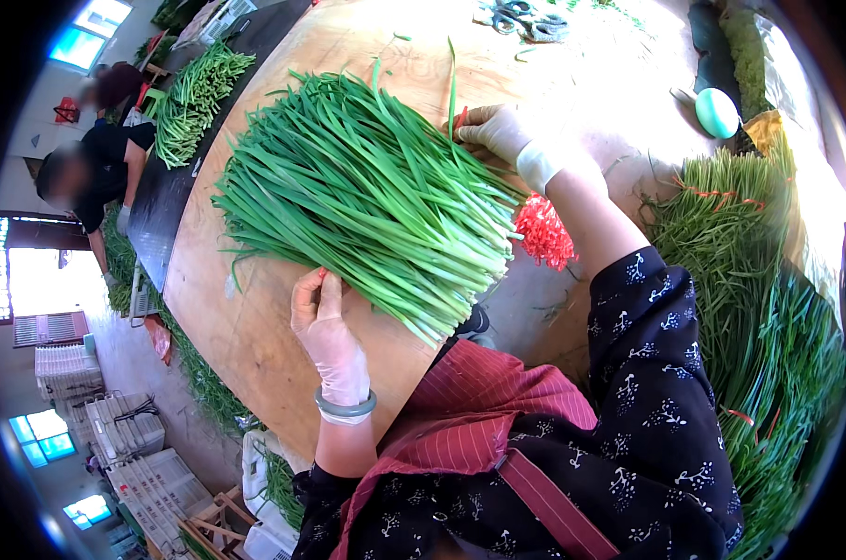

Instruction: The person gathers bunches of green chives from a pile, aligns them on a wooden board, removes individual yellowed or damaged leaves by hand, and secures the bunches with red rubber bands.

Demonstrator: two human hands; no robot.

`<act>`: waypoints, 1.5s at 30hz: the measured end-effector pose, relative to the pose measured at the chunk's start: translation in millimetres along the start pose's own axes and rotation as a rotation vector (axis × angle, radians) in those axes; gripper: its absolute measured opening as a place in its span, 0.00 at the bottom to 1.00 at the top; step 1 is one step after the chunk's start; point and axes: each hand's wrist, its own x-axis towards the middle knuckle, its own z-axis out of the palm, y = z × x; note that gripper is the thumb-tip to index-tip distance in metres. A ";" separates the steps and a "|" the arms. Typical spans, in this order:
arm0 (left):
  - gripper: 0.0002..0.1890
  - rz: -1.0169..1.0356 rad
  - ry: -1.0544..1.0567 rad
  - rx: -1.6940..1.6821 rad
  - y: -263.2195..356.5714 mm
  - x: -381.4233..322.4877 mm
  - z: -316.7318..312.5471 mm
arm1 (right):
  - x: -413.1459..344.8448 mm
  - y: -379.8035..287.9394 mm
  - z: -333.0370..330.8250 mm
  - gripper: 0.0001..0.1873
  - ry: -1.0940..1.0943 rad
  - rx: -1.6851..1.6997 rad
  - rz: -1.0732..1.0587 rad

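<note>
A large bunch of flat green leaves with pale cut stems, apparently garlic chives [367, 203], lies on a wooden table. My gloved left hand [328, 322] is at its near edge, thumb and finger pinching a red tie [323, 272]. At the far side my gloved right hand [489, 133] pinches another red tie end [460, 119] beside one upright leaf. Whether both ends belong to one tie under the bunch is hidden. A bundle of red ties [545, 232] hangs by the table edge below my right forearm.
Scissors [528, 21] lie at the table's far side. Tied chive bundles [738, 280] are heaped at right, near a pale green round object [717, 113]. Another pile of greens [199, 98] rests on a dark table [158, 203]. Two people work at left; crates [125, 427] stand lower left.
</note>
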 end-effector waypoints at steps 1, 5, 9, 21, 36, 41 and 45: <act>0.05 0.002 0.008 0.013 -1.2 0.7 -2.7 | -5.0 -4.3 6.0 0.09 0.025 -0.058 0.013; 0.05 0.008 0.014 -0.006 -6.4 3.0 -0.9 | 0.5 0.5 4.0 0.08 0.097 -0.435 -0.105; 0.04 0.004 0.027 -0.055 -2.7 0.0 -0.7 | 1.1 0.7 13.9 0.10 0.205 -0.638 -0.201; 0.04 -0.034 0.065 -0.196 -5.9 -2.5 -3.0 | 1.9 6.5 27.2 0.11 0.326 -0.721 -0.246; 0.01 0.061 0.089 -0.014 -5.3 1.4 -5.9 | 47.6 25.0 -2.1 0.13 0.251 -1.017 -0.344; 0.04 0.131 0.118 0.208 -6.0 0.2 -12.8 | 19.1 1.0 13.9 0.16 0.180 -0.866 -0.288; 0.06 0.105 0.185 0.057 -17.0 -8.3 -7.7 | 34.1 13.7 -4.0 0.14 0.048 -0.787 -0.276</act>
